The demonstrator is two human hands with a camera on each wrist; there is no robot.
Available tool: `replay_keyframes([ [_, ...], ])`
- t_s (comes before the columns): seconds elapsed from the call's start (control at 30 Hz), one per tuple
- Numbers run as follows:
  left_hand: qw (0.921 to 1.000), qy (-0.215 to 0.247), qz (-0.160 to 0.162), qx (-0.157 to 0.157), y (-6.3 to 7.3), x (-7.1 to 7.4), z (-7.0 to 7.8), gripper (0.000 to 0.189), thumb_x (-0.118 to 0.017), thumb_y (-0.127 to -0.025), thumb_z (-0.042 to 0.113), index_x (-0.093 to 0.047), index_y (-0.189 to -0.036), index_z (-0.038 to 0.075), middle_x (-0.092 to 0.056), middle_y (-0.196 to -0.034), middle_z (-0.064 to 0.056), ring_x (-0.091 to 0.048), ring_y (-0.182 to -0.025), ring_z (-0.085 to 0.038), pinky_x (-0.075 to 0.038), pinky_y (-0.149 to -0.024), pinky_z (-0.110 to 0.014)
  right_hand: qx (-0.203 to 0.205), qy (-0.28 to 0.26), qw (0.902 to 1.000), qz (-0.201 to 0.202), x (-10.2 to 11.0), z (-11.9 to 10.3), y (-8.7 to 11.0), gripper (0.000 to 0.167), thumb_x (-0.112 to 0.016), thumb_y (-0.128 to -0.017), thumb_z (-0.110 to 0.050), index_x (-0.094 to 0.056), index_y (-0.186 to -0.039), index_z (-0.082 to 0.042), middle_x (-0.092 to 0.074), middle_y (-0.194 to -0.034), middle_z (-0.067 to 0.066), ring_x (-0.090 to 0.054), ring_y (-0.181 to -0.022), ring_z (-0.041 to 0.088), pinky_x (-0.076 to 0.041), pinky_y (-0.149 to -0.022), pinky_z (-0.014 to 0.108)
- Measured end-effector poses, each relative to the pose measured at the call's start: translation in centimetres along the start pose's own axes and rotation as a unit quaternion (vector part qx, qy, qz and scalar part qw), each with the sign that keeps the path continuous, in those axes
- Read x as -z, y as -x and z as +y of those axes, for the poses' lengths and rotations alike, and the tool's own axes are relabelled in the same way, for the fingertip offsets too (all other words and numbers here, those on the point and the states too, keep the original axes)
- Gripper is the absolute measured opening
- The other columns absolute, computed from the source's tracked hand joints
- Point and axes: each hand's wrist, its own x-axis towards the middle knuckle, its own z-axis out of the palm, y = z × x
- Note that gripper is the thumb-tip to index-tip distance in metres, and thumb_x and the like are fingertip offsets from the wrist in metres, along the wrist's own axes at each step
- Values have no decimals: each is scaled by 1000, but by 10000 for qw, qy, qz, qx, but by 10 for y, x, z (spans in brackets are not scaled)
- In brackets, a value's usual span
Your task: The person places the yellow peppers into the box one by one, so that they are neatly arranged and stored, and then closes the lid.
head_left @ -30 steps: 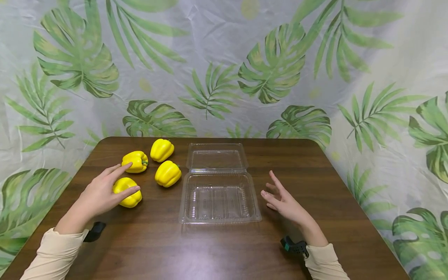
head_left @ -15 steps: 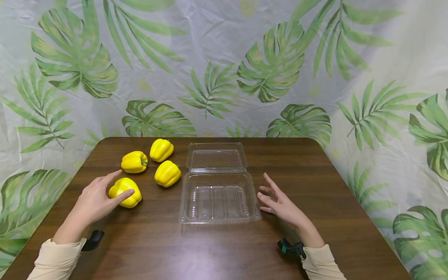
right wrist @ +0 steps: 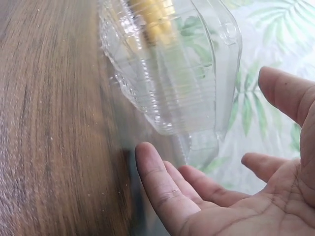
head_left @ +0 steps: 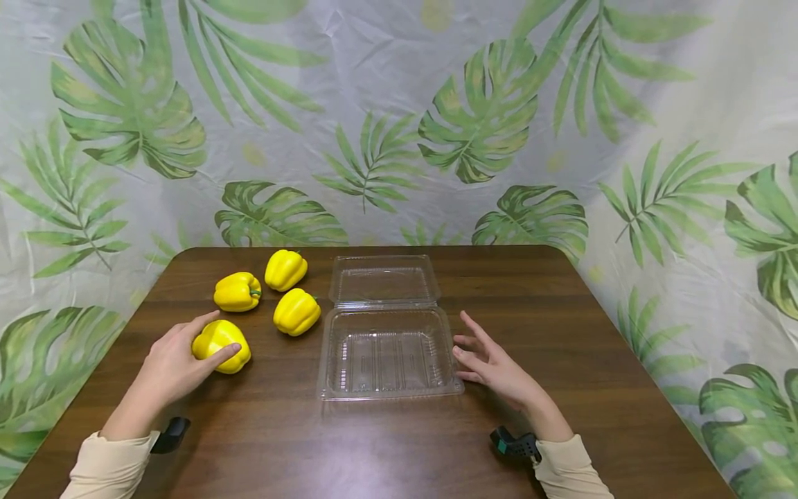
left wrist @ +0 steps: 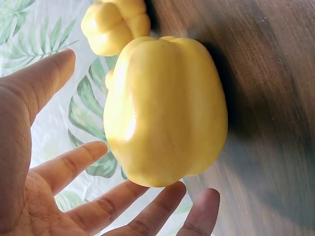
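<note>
My left hand (head_left: 176, 365) is spread around the nearest yellow bell pepper (head_left: 227, 355) at the table's left. In the left wrist view the thumb (left wrist: 56, 73) stands apart from that bell pepper, while fingertips (left wrist: 173, 191) sit right at its edge. Behind it lie several more yellow bell peppers, one (head_left: 296, 312) closest to the clear plastic clamshell container (head_left: 337, 396). The container stands with its lid (head_left: 385, 278) laid back. My right hand (head_left: 499, 369) holds nothing; its relaxed fingers point toward the container's right rim.
The brown wooden table (head_left: 399, 450) carries all of this. A leaf-patterned curtain (head_left: 399, 125) hangs right behind its far edge and along both sides. Each wrist wears a black strap, the right one (head_left: 514, 443) just over the table.
My left hand has come down and closer around the nearest bell pepper, which shifted slightly left. My right hand has moved left toward the container.
</note>
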Motion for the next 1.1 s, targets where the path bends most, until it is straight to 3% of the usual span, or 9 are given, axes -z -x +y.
replay_keyframes([
  [0.4, 10000, -18, 76, -51, 1, -5, -4, 82, -76, -98, 51, -48, -155, -1, -54, -142, -43, -53, -129, -60, -43, -101, -77, -40, -31, 9999, -106, -5, 2, -3, 82, -57, -113, -25, -4, -175, -26, -26, -169, 35, -37, -153, 55, -53, -113, 53],
  [1.1, 9996, 53, 212, -164, 2, -12, -8, 73, -78, -98, 40, -51, -153, -1, -55, -139, -43, -54, -125, -60, -45, -97, -76, 4, 260, 9993, -261, -9, 4, -5, 79, -54, -114, -28, -4, -175, -24, -32, -167, 36, -42, -153, 51, -45, -119, 60],
])
